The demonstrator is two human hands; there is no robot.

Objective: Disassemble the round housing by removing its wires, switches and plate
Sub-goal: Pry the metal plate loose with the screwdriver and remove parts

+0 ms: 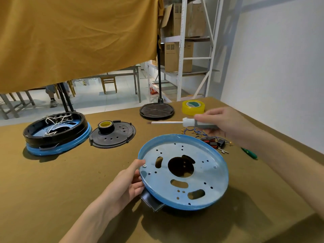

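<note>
Blue housing [184,172] gripped by left hand [128,185]; right hand [222,121] grips screwdriver [184,122].

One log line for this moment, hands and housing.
left hand: grips blue housing rim, tilted | right hand: holds screwdriver above table | removed wires and switches: beside housing

A single wide-angle view from a camera worn on the person's head, looking forward and down across an olive-brown cloth-covered bench [52,181]. The near bench fills the lower half of the picture at close range, with both forearms reaching in from the bottom and right edges. The view faces a hanging mustard-yellow cloth curtain [78,37] at upper left and a white metal shelving rack [181,50] at upper centre, farther off. Straight lines bend toward the edges. No second view is given.
</note>
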